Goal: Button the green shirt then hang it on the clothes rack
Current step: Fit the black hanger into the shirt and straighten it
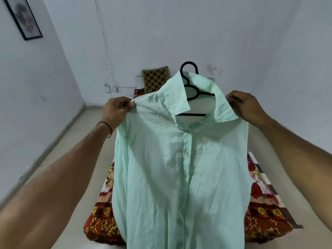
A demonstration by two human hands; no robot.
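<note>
1. Nearest my view are the two bare forearms: the left forearm [53, 177] runs in from the lower left corner and the right forearm [296, 150] from the right edge, both stretched forward.
2. Between them hangs the green shirt [170, 177], held up in the air in front of me with its front facing the camera. Its hem runs out of the bottom of the picture.
3. The front placket looks closed from chest level down, where a pale button [186, 152] sits on it. The collar [179, 97] is spread open at the neck.
4. A black hanger [193, 90] is inside the shirt. Its hook stands up above the collar and its bar shows through the neck opening.
5. My left hand [116, 108] pinches the shirt's shoulder between thumb and curled fingers.
6. My right hand [246, 105] has its fingers curled over the other shoulder, just beside the collar tip, gripping the cloth there.
7. A thin black band [107, 129] circles the left wrist.
8. Behind and below the shirt lies a red floral bedsheet [102, 218], spread on the pale floor [71, 141].
9. Farther back, a brown patterned cushion [155, 79] leans against the white wall [251, 42].
10. A black-framed picture [23, 17] hangs on the side wall at upper left.
</note>
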